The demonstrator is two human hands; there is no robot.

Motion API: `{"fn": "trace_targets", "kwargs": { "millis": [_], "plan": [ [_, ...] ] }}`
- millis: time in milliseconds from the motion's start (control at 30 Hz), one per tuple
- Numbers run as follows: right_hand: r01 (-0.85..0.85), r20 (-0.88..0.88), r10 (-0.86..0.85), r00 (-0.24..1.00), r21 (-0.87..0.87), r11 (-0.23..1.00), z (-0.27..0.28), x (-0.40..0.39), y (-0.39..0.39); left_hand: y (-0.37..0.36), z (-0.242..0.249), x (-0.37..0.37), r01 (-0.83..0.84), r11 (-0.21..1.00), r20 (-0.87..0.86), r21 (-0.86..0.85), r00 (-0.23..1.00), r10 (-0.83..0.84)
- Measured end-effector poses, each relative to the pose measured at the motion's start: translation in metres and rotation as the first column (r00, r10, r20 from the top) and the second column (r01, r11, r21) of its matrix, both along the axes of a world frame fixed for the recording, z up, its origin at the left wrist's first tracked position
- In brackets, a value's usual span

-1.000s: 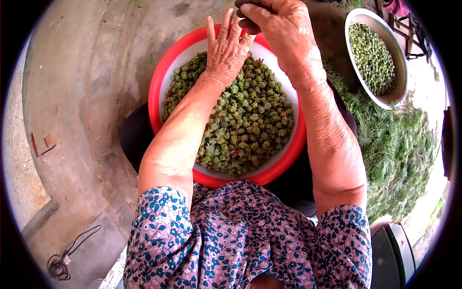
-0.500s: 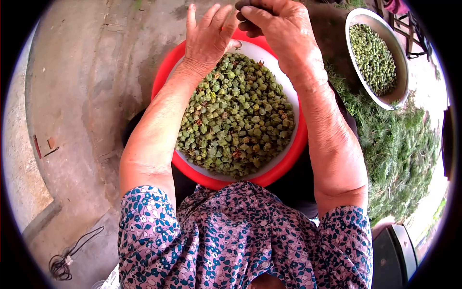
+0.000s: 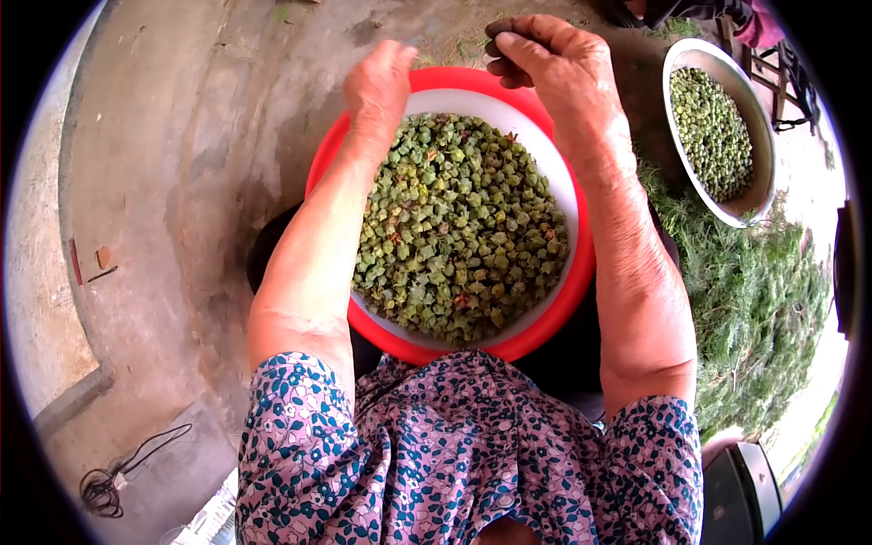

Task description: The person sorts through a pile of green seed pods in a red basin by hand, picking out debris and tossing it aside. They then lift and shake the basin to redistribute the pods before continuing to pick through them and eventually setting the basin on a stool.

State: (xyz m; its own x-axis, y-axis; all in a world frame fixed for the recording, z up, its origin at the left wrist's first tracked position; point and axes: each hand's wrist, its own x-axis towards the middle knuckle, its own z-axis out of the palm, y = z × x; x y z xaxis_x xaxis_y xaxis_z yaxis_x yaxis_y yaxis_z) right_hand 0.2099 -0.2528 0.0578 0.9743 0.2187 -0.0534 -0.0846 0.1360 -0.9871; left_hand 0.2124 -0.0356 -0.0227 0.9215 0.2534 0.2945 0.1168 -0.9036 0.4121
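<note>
Small green pods (image 3: 459, 232) fill a white-lined basin with a wide red rim (image 3: 363, 313) on the lap. My left hand (image 3: 377, 89) is over the upper left rim, its fingers curled and blurred, so anything between them cannot be made out. Above the upper right rim, my right hand (image 3: 554, 59) has its thumb pressed to darkened fingertips. What those fingers hold, if anything, is too small or hidden to name. The two hands are apart.
A metal basin (image 3: 763, 177) with more green pods stands at the upper right, beside cut feathery greenery (image 3: 740, 309). A coiled cable (image 3: 102, 490) lies on the concrete floor (image 3: 163, 291) at the lower left. Part of another person (image 3: 758, 27) shows at the top right.
My left hand has moved away from my right hand, and its spread fingers have curled in. The right hand keeps its pinch. The whole view has shifted slightly.
</note>
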Motion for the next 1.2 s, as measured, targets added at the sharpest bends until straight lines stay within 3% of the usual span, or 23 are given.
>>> {"fn": "trace_targets", "kwargs": {
  "millis": [33,100,133,200,233,300,367,400,433,500,567,700,800,900,967,1067,1133,1200],
  "plan": [
    [-0.018,0.003,0.018,1.000,0.022,1.000,-0.003,0.002,-0.001,0.009,0.006,-0.001,-0.003,1.000,-0.005,0.000,1.000,0.003],
    [-0.010,0.000,0.010,1.000,0.000,1.000,-0.002,0.001,-0.002,0.024,0.019,-0.001,-0.315,0.941,-0.038,-0.123,0.949,0.313],
    [-0.012,0.000,0.012,1.000,0.001,1.000,-0.003,0.001,-0.002,0.027,0.019,-0.004,-0.317,0.940,-0.038,-0.122,0.948,0.315],
    [-0.001,-0.007,0.001,1.000,0.013,1.000,-0.004,0.001,-0.001,0.030,0.020,-0.016,-0.193,0.957,0.244,0.217,0.960,0.138],
    [-0.001,-0.008,0.001,1.000,0.013,1.000,-0.002,0.003,0.000,0.021,0.024,-0.025,-0.192,0.957,0.243,0.217,0.960,0.138],
    [0.017,-0.047,-0.012,0.999,0.121,0.993,0.002,0.010,-0.001,-0.009,0.021,-0.043,0.283,0.959,0.045,-0.021,0.958,-0.282],
    [0.039,-0.053,-0.031,0.998,0.146,0.988,0.000,0.013,-0.005,-0.027,-0.003,-0.052,0.530,0.823,-0.051,0.203,0.845,-0.532],
    [0.072,-0.061,-0.064,0.996,0.144,0.987,0.004,0.014,-0.008,-0.040,-0.008,-0.054,0.564,0.813,-0.217,0.143,0.819,-0.531],
    [0.105,-0.067,-0.096,0.993,0.143,0.984,0.006,0.014,-0.009,-0.054,-0.011,-0.056,0.588,0.805,-0.375,0.082,0.766,-0.522],
    [0.119,-0.078,-0.108,0.991,0.144,0.982,0.004,0.016,-0.011,-0.080,-0.013,-0.062,0.551,0.834,-0.352,0.017,0.784,-0.511],
    [0.098,-0.064,-0.090,0.994,0.142,0.985,0.004,0.015,-0.011,-0.095,-0.018,-0.065,0.517,0.838,-0.140,0.173,0.855,-0.499],
    [0.064,-0.021,-0.062,0.998,0.146,0.987,0.002,0.013,-0.009,-0.104,-0.017,-0.059,0.363,0.920,-0.177,0.150,0.925,-0.336],
    [0.045,-0.020,-0.043,0.999,0.146,0.988,0.002,0.013,-0.008,-0.094,-0.031,-0.062,0.654,0.716,-0.131,0.245,0.754,-0.644],
    [0.040,-0.012,-0.038,0.999,0.124,0.991,0.003,0.012,-0.007,-0.087,-0.024,-0.068,0.653,0.664,-0.225,0.365,0.754,-0.618],
    [0.040,-0.022,-0.038,0.999,0.129,0.991,0.004,0.010,-0.009,-0.077,-0.015,-0.067,0.656,0.675,-0.325,0.338,0.754,-0.571],
    [0.042,-0.032,-0.038,0.999,0.149,0.988,0.004,0.010,-0.010,-0.080,-0.001,-0.076,0.592,0.695,-0.286,0.407,0.806,-0.519],
    [0.050,-0.034,-0.045,0.998,0.162,0.986,0.005,0.010,-0.010,-0.093,0.001,-0.078,0.497,0.672,-0.151,0.549,0.850,-0.505],
    [0.039,-0.035,-0.034,0.999,0.139,0.990,0.006,0.009,-0.009,-0.108,-0.007,-0.077,0.673,0.693,-0.140,0.260,0.736,-0.662]
  ]
}}
